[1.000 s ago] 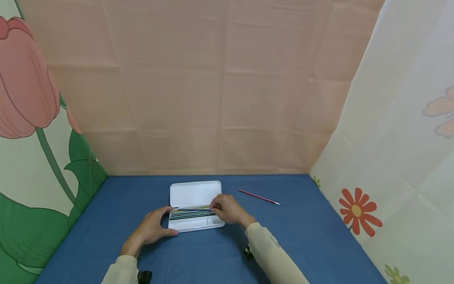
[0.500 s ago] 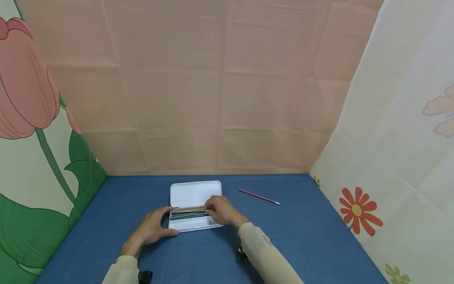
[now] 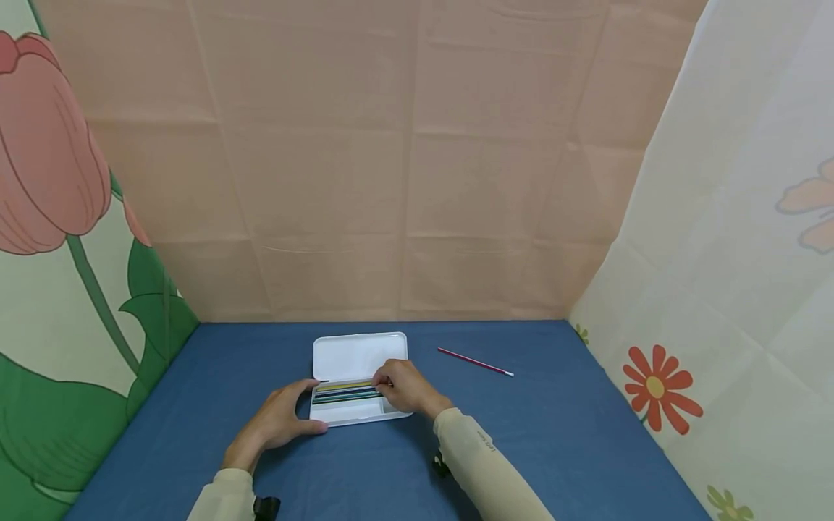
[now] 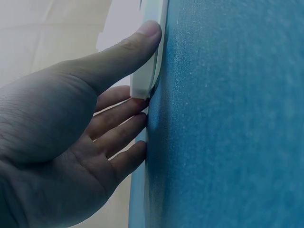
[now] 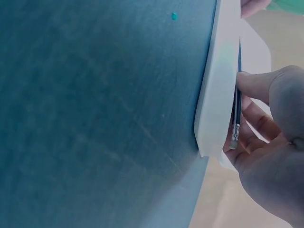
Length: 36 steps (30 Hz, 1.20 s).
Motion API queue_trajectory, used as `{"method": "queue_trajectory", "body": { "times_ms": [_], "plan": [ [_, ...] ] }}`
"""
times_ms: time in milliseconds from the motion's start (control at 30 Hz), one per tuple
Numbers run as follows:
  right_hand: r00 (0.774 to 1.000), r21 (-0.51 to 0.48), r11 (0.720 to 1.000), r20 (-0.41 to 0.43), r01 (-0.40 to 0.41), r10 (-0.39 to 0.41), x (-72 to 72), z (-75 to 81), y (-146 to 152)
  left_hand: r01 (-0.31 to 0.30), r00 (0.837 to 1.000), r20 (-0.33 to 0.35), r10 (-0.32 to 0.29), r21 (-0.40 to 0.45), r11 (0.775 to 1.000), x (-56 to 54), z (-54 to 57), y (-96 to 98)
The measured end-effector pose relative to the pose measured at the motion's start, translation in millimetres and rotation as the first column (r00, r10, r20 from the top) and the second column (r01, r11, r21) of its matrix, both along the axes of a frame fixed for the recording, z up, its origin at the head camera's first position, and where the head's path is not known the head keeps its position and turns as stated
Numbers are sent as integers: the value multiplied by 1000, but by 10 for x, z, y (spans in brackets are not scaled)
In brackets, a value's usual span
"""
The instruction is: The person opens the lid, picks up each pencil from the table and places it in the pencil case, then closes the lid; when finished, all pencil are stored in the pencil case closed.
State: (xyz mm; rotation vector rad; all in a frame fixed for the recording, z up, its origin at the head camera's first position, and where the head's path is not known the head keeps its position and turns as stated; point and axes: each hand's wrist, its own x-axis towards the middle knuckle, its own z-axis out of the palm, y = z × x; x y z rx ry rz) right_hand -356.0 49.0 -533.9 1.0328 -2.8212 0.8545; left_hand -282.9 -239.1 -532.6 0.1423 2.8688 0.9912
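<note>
A white pencil case [image 3: 359,355] lies open on the table, its lid folded back to the far side. My left hand [image 3: 276,418] holds its left end, thumb at the front and fingers at the back; the left wrist view shows the thumb [image 4: 135,45] against the case's side. Several pencils [image 3: 342,396], dark, green and yellow, lie lengthwise in the tray. My right hand [image 3: 407,385] is over the tray's right part, pinching a dark pencil [image 5: 238,111] near its eraser end. The right hand hides the pencils' right ends in the head view.
A red pencil [image 3: 474,360] with a white end lies on the blue tablecloth [image 3: 560,441], right of the case. A beige curtain [image 3: 404,159] hangs behind the table. Flower-printed cloths stand at the left and right sides.
My right hand has moved left over the case with the pencil, which lay slanted before and now lies along the others. The left hand and the case have stayed put.
</note>
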Motion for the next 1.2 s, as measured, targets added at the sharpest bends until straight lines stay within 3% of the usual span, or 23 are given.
{"method": "queue_trajectory", "body": {
  "times_ms": [1200],
  "plan": [
    [1000, 25, 1000, -13, 6, -6, -1, -47, -30, -5, 1000, -9, 5, -8, 1000, 28, 17, 17]
  ]
}}
